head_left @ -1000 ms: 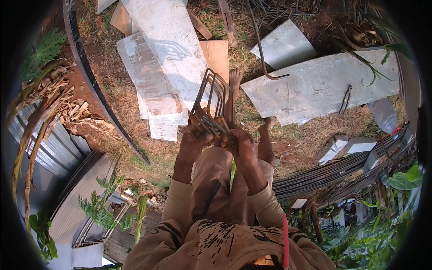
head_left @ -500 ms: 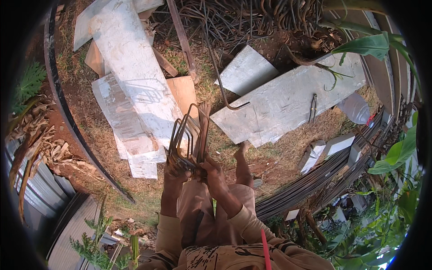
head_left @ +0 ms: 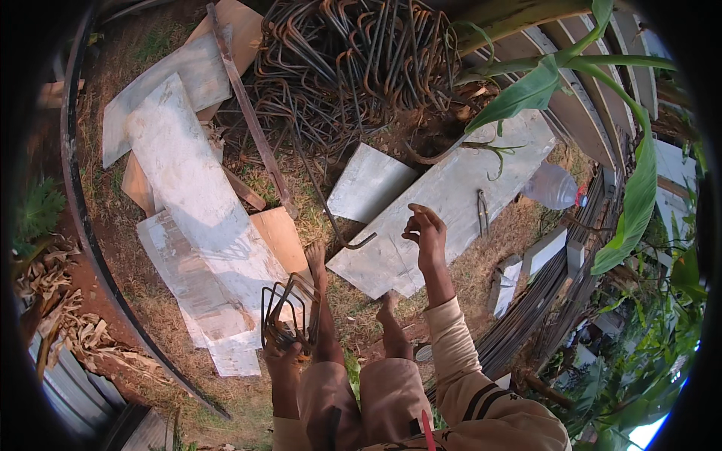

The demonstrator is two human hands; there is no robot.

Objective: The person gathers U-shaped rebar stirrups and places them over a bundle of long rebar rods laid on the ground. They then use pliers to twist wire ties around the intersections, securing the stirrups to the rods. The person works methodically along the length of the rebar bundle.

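My left hand [head_left: 280, 353] was clamped round one small bundle of bent rebar stirrups [head_left: 289, 314], held low by my knee. Right hand [head_left: 426, 231] was open, holding nothing, out over two grey sheets [head_left: 451, 210]. One big stirrup pile [head_left: 353, 68] sat up ahead.

outdoor building yard | bent rebar heap [head_left: 353, 68] | metal sheets [head_left: 451, 218] | grass, bare dirt

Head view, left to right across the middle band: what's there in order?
Curved dark bar → pale sheet → bent rebar loops in the left hand → raised right hand → pliers → clear plastic bottle → banana leaf.
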